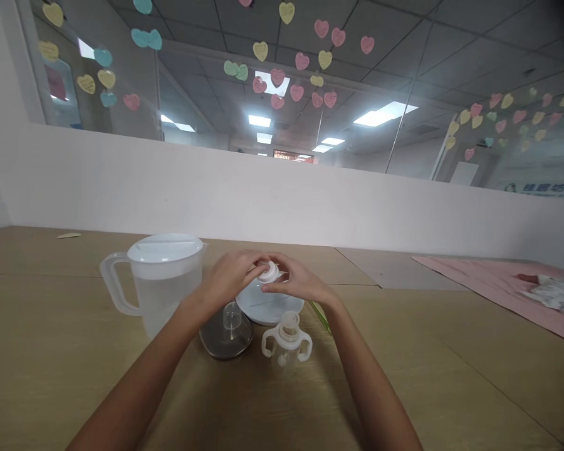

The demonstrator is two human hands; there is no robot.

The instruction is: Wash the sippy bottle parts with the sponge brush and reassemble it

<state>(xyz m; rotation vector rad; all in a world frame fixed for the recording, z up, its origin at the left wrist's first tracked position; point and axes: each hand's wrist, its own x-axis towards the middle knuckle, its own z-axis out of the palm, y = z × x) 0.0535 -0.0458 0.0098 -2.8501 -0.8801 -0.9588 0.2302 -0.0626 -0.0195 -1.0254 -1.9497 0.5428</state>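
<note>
Over a white plate (258, 307), my left hand (235, 272) and my right hand (301, 280) close their fingers around a small white bottle collar (269, 273). Whether a teat sits in it I cannot tell, as the fingers partly cover it. Just nearer to me stands a clear baby bottle (286, 343) with two white side handles and an open top. Left of it, a small clear cap (232, 316) rests on a dark grey tray (225, 348), below my left wrist.
A translucent lidded pitcher (167, 282) of liquid stands to the left, its handle pointing left. A thin green item (320, 317) lies by my right wrist. Pink cloth (479, 285) with a white patterned bundle (557, 293) covers the far right. A white wall (216, 194) bounds the table's back.
</note>
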